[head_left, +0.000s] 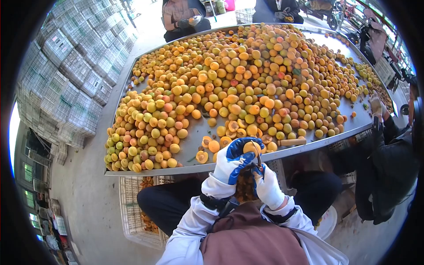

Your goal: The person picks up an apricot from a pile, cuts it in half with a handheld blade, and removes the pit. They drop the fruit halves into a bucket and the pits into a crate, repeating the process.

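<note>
Left hand (pixel 230 162) holding apricot (pixel 251 147), apricot-heaped tray (pixel 145 171)

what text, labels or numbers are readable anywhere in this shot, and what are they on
Nothing here can be read.
White bucket: faint reddish marks, too blurred to read.
Stacked crates: no label legible.
Gloves on the left hand holding the apricot and the right hand holding the knife: no print shows.

The left hand (pixel 232 161) hides much of the apricot (pixel 251 146), perhaps a half.
</note>
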Tool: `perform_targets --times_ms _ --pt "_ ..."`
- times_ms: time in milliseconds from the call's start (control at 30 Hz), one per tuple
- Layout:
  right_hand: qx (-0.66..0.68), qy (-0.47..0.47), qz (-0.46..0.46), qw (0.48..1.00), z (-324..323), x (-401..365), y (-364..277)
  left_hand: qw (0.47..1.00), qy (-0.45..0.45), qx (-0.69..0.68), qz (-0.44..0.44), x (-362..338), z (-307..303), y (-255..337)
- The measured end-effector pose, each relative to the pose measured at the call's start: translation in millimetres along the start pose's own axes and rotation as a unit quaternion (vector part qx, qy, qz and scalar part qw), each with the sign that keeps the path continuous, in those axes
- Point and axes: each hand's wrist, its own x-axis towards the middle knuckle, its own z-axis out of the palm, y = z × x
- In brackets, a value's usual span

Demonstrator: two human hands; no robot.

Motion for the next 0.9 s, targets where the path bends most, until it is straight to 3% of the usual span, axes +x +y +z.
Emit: perform_targets --times_ms 67,200,333,367,400,433,500,667,733,800,833,867,900 --pt "0.074 0.049 -0.022 0.996 9 2 11 0.998 0.025 -0.047 -0.039 -1 8 -9" --pt "-0.016 0.036 0.040 0.998 9 10 16 0.980 0.072 -0.172 -0.075 -3 24 -26" --pt "-0.059 0.040 0.034 0.997 10 10 23 0.991 0.093 -0.053 -0.086 7 22 -36" --pt "0.034 0.043 0.026 0.998 11 10 18 0.990 0.117 -0.016 -0.071 11 24 -42" --pt "0.034 0.042 0.026 0.998 13 11 18 0.990 0.117 -0.016 -0.071 14 25 -40" --pt "0.139 0.024 0.076 0.987 14 12 20 0.987 0.134 0.016 -0.090 16 26 -35" --pt "0.343 -0.012 0.164 0.925 10 11 10 0.985 0.154 0.015 -0.079 17 29 -37" --pt "0.427 -0.029 0.208 0.879 4 10 16 0.987 0.140 -0.002 -0.083 14 18 -47" --pt "0.593 -0.196 0.233 0.745 -11 9 23 0.992 0.099 0.055 -0.051 14 8 -49" --pt "0.589 -0.176 0.240 0.751 3 8 27 0.987 0.081 0.136 -0.002 14 1 -54" --pt "0.460 -0.092 0.177 0.865 15 9 31 0.983 0.063 0.165 0.053 15 -2 -59" --pt "0.315 0.000 0.105 0.943 22 11 33 0.974 0.045 0.194 0.108 17 -6 -63" --pt "0.152 0.019 0.065 0.986 11 11 22 0.996 0.050 0.078 -0.003 12 5 -40"
